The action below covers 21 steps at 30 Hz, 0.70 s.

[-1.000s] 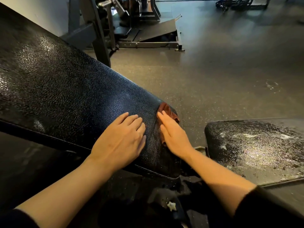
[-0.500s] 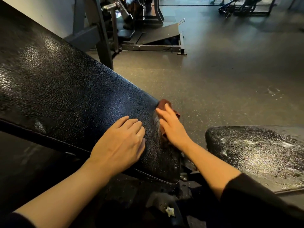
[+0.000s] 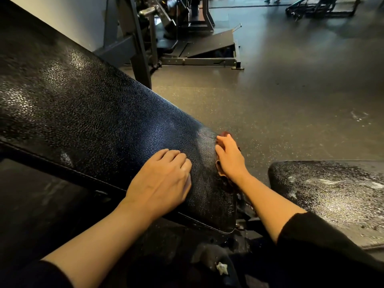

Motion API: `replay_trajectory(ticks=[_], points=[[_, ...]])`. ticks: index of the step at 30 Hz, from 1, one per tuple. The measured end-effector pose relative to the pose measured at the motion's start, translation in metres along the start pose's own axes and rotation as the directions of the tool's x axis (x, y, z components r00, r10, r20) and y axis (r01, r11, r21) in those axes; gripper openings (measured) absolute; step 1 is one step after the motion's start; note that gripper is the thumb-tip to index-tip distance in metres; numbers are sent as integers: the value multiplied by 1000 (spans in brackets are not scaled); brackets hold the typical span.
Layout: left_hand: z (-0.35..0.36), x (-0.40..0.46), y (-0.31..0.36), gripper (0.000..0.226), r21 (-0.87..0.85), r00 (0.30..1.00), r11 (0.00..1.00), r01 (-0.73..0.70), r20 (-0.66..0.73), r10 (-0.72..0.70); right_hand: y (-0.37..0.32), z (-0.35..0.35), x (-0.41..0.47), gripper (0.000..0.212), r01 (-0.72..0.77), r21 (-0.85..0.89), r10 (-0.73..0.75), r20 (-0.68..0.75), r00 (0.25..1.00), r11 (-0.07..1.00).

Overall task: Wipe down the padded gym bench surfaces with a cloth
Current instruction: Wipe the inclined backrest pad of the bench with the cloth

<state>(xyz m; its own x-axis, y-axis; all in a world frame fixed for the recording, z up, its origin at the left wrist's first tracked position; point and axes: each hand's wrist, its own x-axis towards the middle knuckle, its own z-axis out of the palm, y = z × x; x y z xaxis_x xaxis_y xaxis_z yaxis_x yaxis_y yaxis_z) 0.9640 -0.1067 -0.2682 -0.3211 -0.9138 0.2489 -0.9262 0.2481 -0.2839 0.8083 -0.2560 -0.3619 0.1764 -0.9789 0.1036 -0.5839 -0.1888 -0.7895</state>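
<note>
Two pads, one nearly wiped, one still streaked

Two padded surfaces fill the frame. The back pad slopes from the upper left down to the lower centre, and the seat pad sits at the right edge, with a gap of frame hardware between them.

The right hand lies over a reddish-brown cloth at the lower right end of the back pad, pressing it against the pad's end edge. Its fingers curve over the cloth; only scraps of fabric show above the fingertips and below the palm, so whether it is pinching the cloth or merely pressing it I cannot tell. The left hand rests palm down on the back pad just beside it, fingers loosely bent, holding nothing, and seems only to brace.

By my reading, the back pad is close to finished: its textured surface looks evenly glossy, with no streaks that I can see, and the wiping has reached its last edge. The seat pad is plainly left to do, since pale smears and white speckle cover most of its top. The undersides and far edges of both pads are out of view, so their state is unknown.
</note>
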Motion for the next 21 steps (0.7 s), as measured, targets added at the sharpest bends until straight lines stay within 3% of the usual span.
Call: replay_trajectory(ticks=[2,6,9,12,16,18,21], points=[[-1,1,0,25,-16,1000,1000,0,1,0,-26,9,13,41,24,-1,-24,-1,1000,1000],[-4,0,1,26,-24,1000,1000,1,18,-1,-78,24,-6,44,311,97,-318,61,946,945],[-4,-3,1,30,-27,1000,1000,8,13,-8,-63,16,-27,43,428,118,-438,74,896,896],[-3,-3,1,25,-34,1000,999,12,-1,-12,-38,9,-9,42,335,6,-335,63,940,942],[-2,0,1,24,-54,1000,998,31,3,-31,-56,17,18,47,199,-49,-196,61,979,979],[-3,0,0,26,-54,999,998,33,7,-33,-77,24,23,51,239,-17,-237,77,969,971],[-6,-1,1,28,-36,999,998,42,23,-41,-118,34,19,55,433,56,-436,118,892,900]])
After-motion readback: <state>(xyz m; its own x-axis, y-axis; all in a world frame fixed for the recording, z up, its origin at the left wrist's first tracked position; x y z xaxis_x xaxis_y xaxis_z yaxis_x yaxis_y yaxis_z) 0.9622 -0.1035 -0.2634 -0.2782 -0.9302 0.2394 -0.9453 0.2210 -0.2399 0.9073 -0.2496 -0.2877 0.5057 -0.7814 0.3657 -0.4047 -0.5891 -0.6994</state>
